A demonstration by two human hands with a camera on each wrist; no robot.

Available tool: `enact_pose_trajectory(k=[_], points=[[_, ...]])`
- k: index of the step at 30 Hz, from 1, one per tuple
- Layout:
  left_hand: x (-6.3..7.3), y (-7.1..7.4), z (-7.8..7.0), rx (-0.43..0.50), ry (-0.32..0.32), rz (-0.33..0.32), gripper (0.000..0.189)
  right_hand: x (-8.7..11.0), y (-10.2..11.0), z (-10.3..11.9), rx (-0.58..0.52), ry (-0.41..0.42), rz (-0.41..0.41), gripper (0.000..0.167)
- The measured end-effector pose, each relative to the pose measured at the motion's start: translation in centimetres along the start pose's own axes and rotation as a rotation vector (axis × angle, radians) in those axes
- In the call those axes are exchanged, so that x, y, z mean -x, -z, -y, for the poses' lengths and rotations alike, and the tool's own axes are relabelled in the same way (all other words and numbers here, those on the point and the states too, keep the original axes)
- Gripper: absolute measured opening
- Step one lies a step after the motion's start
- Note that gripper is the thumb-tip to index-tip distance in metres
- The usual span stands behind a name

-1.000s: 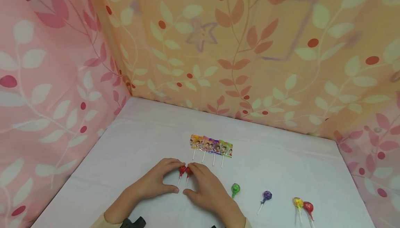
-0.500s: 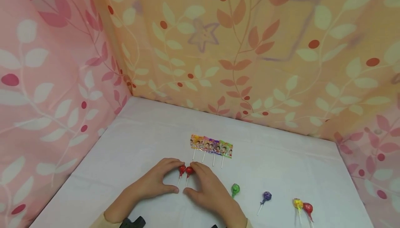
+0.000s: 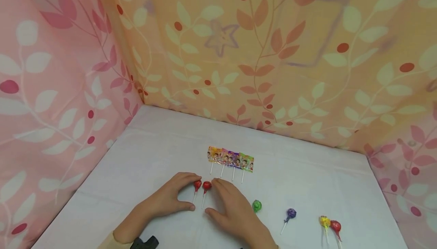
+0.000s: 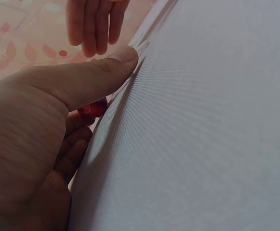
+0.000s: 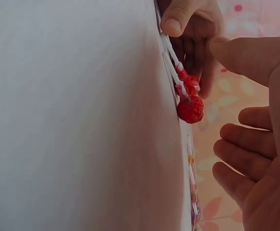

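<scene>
Red, round, white-sticked lollipop (image 3: pixel 206 185): beside it, your half-spread right grip (image 3: pixel 231 210) holds nothing; to its left, your left grip (image 3: pixel 171 195) curves round a matching lollipop (image 3: pixel 197 185), pinch unclear.

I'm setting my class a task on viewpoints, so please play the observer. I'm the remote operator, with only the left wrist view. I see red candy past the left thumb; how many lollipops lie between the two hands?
Observer: Two. The head view shows two red ball lollipops there, side by side.
Operator: Are the right fingers touching either one?
Observer: No. The right wrist view shows a gap between the right hand and both.
Operator: And what lies just beyond them on the table?
Observer: In the head view, a row of four flat-wrapped lollipops.
</scene>
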State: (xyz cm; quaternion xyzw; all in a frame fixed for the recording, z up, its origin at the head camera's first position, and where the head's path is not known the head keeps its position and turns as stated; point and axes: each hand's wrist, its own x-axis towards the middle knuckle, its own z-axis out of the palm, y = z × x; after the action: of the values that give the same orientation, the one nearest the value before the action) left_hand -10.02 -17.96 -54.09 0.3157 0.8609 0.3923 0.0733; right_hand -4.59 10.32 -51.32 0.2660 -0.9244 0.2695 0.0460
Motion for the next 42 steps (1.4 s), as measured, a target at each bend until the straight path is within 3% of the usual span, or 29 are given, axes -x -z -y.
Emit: enact_pose_trajectory(k=[11, 26, 36, 42], points=[[0.0, 0.1, 0.2, 0.014, 0.066, 0.028, 0.089, 2.3, 1.2, -1.0, 0.045, -0.017, -0.074, 0.08], [0.0, 0.1, 0.2, 0.056, 0.108, 0.035, 0.089, 6.2, 3.1, -3.5, 0.074, -0.131, -0.163, 0.088], [0.0, 0.1, 0.1, 0.074, 0.112, 0.041, 0.089, 7.6, 4.1, -3.6, 0.073, -0.329, -0.015, 0.091], [0.0, 0.0, 0.1, 0.077, 0.111, 0.044, 0.088, 8.7, 4.2, -3.8, 0.103, -0.362, 0.008, 0.097]])
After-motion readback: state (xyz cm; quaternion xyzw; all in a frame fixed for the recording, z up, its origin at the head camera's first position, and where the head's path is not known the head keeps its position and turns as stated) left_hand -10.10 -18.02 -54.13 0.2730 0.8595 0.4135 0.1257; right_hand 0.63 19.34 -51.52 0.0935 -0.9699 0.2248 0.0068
